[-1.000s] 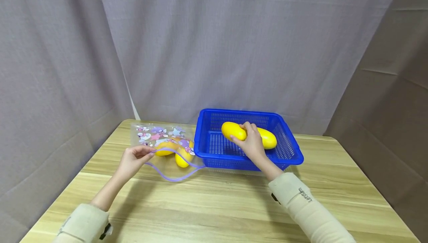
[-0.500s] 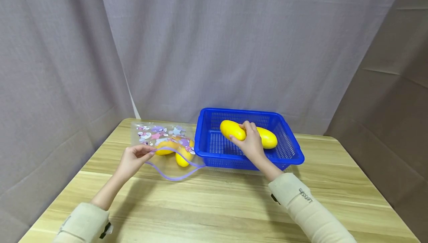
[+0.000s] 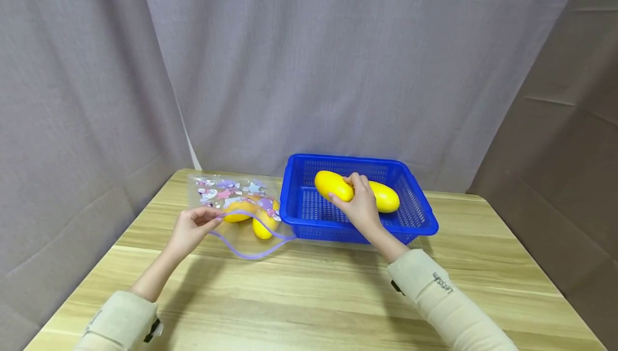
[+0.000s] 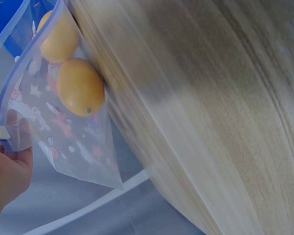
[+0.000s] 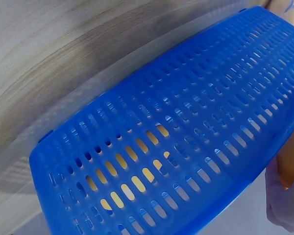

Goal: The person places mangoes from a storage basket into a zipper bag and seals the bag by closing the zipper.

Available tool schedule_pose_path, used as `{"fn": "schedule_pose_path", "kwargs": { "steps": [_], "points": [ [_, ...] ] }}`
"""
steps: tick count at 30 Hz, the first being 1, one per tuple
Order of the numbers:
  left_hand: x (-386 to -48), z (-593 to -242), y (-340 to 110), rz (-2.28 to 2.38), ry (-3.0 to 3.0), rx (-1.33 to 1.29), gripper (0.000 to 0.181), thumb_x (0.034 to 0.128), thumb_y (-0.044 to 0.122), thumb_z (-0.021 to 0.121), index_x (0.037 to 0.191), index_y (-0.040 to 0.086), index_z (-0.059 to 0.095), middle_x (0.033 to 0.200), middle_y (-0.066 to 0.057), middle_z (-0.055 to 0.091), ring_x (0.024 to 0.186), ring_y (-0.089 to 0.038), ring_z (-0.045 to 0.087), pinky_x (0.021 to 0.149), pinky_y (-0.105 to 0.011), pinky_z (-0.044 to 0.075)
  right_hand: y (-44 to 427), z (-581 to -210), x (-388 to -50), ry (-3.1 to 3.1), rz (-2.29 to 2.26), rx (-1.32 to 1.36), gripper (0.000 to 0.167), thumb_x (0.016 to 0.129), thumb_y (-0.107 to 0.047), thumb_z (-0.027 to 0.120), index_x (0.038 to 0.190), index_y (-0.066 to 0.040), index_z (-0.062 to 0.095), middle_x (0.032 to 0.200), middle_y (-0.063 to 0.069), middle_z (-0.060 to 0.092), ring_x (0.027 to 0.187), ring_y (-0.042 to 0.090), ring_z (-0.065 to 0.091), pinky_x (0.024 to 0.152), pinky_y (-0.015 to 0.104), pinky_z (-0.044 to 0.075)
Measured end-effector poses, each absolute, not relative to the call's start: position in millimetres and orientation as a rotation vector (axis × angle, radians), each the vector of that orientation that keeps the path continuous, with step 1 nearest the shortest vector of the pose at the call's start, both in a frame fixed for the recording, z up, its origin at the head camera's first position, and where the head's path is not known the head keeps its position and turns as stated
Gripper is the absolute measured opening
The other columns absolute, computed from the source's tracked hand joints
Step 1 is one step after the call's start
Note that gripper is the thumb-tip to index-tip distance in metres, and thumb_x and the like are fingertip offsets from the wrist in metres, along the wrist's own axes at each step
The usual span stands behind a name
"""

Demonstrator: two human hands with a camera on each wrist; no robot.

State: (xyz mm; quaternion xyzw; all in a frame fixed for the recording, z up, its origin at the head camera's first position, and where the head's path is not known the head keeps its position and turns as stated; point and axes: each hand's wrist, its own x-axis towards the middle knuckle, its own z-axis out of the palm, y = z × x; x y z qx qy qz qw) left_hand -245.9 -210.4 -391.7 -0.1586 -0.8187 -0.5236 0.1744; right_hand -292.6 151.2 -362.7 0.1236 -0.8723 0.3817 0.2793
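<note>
In the head view my left hand (image 3: 193,230) pinches the purple-edged mouth of a clear, printed zip bag (image 3: 224,192). The mouth gapes, and two yellow oval fruits lie inside; the left wrist view shows one fruit (image 4: 81,87) with a green spot at its end. A white zip slider (image 4: 2,132) sits by the left fingers. My right hand (image 3: 363,203) grips a smooth yellow oval fruit (image 3: 332,184) over the blue basket (image 3: 359,234). Behind that hand, another yellow fruit (image 3: 384,197) lies in the basket. In the right wrist view, the slotted basket wall covers most of the fruit.
The basket stands right beside the bag on a wooden table (image 3: 289,297). Grey curtain (image 3: 309,61) hangs behind the table and along its left, with a browner stretch at the right. Both sleeves are cream-coloured.
The right hand and the fruit it grips have shifted slightly left over the basket. The left hand keeps its pinch on the bag's mouth.
</note>
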Motion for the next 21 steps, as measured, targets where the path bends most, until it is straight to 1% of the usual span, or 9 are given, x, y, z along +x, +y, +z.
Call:
{"fn": "schedule_pose_path", "kwargs": {
  "steps": [3,9,15,21],
  "points": [
    [-246.4,-391.4,-210.4,-1.483,-2.32,-0.452,0.012,0.0835,-0.003,0.065,0.094,-0.009,0.068,0.094,-0.03,0.067,0.073,0.006,0.061,0.068,-0.011,0.053,150.3,-362.1,-292.1,-2.342,1.035,0.329,0.039,0.077,-0.024,0.077,0.101,-0.003,0.054,0.101,0.016,0.055,0.082,0.027,0.049,0.068,0.031,0.041],
    [-245.6,-391.3,-210.4,-1.49,-2.318,-0.455,0.013,0.0838,-0.002,0.066,0.095,-0.009,0.068,0.094,-0.028,0.068,0.073,0.005,0.062,0.068,-0.011,0.053,149.0,-363.9,-290.7,-2.32,1.064,0.346,0.039,0.077,-0.025,0.078,0.102,-0.004,0.056,0.102,0.014,0.057,0.083,0.026,0.05,0.069,0.03,0.041],
    [-247.4,-394.0,-209.8,-1.486,-2.27,-0.459,0.012,0.0828,-0.007,0.064,0.094,-0.012,0.066,0.092,-0.03,0.067,0.073,0.009,0.06,0.068,-0.009,0.052,145.6,-364.6,-286.4,-2.283,1.089,0.37,0.039,0.076,-0.023,0.079,0.102,-0.003,0.057,0.105,0.014,0.058,0.085,0.026,0.052,0.07,0.031,0.044],
    [-247.9,-393.6,-208.7,-1.494,-2.258,-0.417,0.012,0.0818,-0.008,0.064,0.093,-0.012,0.066,0.09,-0.03,0.067,0.071,0.005,0.062,0.067,-0.01,0.053,142.5,-361.1,-283.6,-2.253,1.099,0.395,0.038,0.077,-0.022,0.078,0.103,-0.003,0.057,0.105,0.015,0.058,0.085,0.026,0.052,0.07,0.033,0.046]
  ]
}}
